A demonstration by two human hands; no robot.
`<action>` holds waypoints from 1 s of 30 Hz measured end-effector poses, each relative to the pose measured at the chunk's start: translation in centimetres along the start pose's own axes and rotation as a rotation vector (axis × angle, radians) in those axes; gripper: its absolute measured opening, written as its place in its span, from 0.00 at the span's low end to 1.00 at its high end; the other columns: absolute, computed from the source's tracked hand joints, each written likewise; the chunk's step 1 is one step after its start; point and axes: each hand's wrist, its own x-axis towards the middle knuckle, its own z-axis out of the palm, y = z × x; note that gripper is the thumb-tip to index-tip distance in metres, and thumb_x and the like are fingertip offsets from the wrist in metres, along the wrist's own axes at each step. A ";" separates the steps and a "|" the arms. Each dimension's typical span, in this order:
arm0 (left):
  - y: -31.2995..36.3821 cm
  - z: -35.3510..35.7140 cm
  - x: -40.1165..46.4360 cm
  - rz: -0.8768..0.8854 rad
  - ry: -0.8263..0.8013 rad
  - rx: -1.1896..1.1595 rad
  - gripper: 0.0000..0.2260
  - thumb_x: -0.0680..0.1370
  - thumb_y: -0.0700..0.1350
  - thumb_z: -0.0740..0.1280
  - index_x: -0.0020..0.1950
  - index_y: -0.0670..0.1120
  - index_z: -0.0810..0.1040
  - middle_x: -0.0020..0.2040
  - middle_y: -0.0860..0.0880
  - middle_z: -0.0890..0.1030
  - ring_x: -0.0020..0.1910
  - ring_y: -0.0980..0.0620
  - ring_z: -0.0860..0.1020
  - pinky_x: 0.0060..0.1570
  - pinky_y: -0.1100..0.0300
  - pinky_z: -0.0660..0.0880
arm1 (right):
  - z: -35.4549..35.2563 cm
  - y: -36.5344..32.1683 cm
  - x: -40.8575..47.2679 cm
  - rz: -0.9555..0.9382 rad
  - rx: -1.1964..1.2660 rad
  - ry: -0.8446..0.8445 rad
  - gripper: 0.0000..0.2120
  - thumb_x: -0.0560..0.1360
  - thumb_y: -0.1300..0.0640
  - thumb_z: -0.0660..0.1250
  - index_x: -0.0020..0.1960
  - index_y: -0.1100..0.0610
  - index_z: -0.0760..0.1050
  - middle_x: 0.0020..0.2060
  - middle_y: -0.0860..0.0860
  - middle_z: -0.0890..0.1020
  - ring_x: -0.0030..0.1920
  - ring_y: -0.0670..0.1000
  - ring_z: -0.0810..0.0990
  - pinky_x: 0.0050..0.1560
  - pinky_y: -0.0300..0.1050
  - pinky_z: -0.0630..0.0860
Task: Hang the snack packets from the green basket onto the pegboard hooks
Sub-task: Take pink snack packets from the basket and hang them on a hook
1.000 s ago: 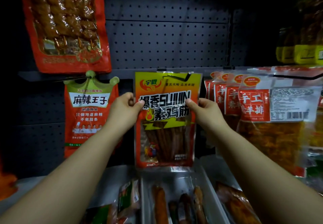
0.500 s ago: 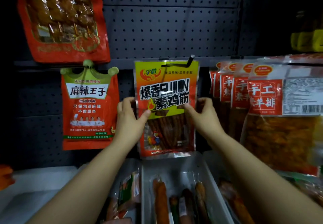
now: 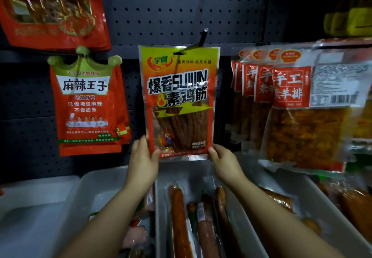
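Beside crown packet, hooked snack packet

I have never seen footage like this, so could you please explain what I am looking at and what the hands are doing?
There is no machine here: a person wears a camera on the head, looking forward and down, so you see their own arms. The left hand and right hand pinch the bottom corners of a yellow and orange snack packet, whose top hole sits over a black hook on the dark pegboard. Other packets hang either side: a crown-topped red packet and a row of clear packets. Below stand grey trays of sausages.
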 end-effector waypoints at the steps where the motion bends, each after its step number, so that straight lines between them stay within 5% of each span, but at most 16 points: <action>1: -0.3 -0.2 -0.6 -0.035 0.002 -0.017 0.22 0.77 0.38 0.65 0.71 0.42 0.65 0.66 0.42 0.68 0.64 0.44 0.71 0.62 0.52 0.69 | -0.2 0.5 -0.4 0.047 -0.010 -0.001 0.17 0.81 0.54 0.56 0.68 0.58 0.71 0.60 0.56 0.79 0.61 0.55 0.77 0.60 0.48 0.73; 3: -0.6 -0.8 -2.0 -0.069 0.041 -0.067 0.26 0.76 0.37 0.67 0.72 0.43 0.63 0.68 0.43 0.65 0.64 0.45 0.71 0.64 0.47 0.70 | -0.6 1.4 -1.5 0.119 -0.021 0.013 0.19 0.81 0.54 0.58 0.70 0.58 0.68 0.63 0.57 0.77 0.62 0.54 0.76 0.61 0.47 0.73; 7: 0.2 -2.7 -4.9 0.006 0.129 -0.158 0.17 0.75 0.40 0.69 0.60 0.51 0.69 0.55 0.51 0.72 0.48 0.55 0.75 0.44 0.64 0.71 | -2.6 1.6 -4.3 0.135 -0.070 -0.048 0.16 0.78 0.54 0.65 0.64 0.56 0.72 0.49 0.53 0.81 0.49 0.51 0.79 0.47 0.43 0.74; 10: 2.9 -3.1 -7.2 0.020 -0.023 -0.339 0.09 0.76 0.43 0.67 0.46 0.58 0.73 0.43 0.55 0.77 0.42 0.61 0.76 0.38 0.71 0.69 | -5.5 1.1 -7.7 0.068 0.023 -0.113 0.03 0.77 0.55 0.66 0.47 0.48 0.76 0.39 0.47 0.81 0.42 0.47 0.81 0.40 0.38 0.75; 16: 9.7 2.8 -15.3 0.107 -0.515 -0.612 0.08 0.75 0.39 0.68 0.40 0.53 0.78 0.34 0.58 0.79 0.33 0.64 0.76 0.35 0.75 0.71 | -13.2 4.9 -18.0 0.139 0.165 0.035 0.05 0.76 0.59 0.65 0.48 0.56 0.80 0.35 0.49 0.82 0.31 0.39 0.77 0.32 0.29 0.72; 19: 11.3 7.5 -21.6 0.135 -0.819 -0.689 0.03 0.71 0.45 0.68 0.42 0.53 0.78 0.35 0.61 0.79 0.31 0.65 0.76 0.33 0.75 0.70 | -16.5 10.2 -24.0 0.298 0.165 0.156 0.06 0.76 0.63 0.64 0.50 0.63 0.79 0.32 0.49 0.81 0.29 0.39 0.75 0.31 0.29 0.71; 24: 8.8 17.0 -31.6 0.110 -1.175 -0.536 0.04 0.74 0.45 0.69 0.43 0.55 0.77 0.36 0.62 0.78 0.34 0.64 0.76 0.38 0.69 0.71 | -19.9 21.2 -33.9 0.674 -0.016 0.148 0.06 0.77 0.62 0.65 0.43 0.55 0.78 0.33 0.49 0.78 0.34 0.46 0.74 0.37 0.37 0.70; 27: 4.5 22.9 -36.4 -0.027 -1.190 -0.348 0.09 0.73 0.40 0.70 0.47 0.51 0.73 0.45 0.55 0.78 0.44 0.54 0.79 0.48 0.55 0.75 | -19.6 27.8 -38.5 0.829 -0.215 0.069 0.07 0.77 0.61 0.66 0.41 0.54 0.78 0.34 0.48 0.78 0.36 0.47 0.75 0.39 0.42 0.70; 30: 1.4 26.9 -38.5 -0.167 -1.040 -0.218 0.20 0.72 0.42 0.72 0.59 0.47 0.66 0.61 0.44 0.72 0.58 0.44 0.75 0.57 0.49 0.74 | -18.8 32.5 -40.6 0.878 -0.416 0.024 0.08 0.75 0.58 0.67 0.52 0.58 0.81 0.44 0.52 0.82 0.44 0.52 0.80 0.42 0.45 0.72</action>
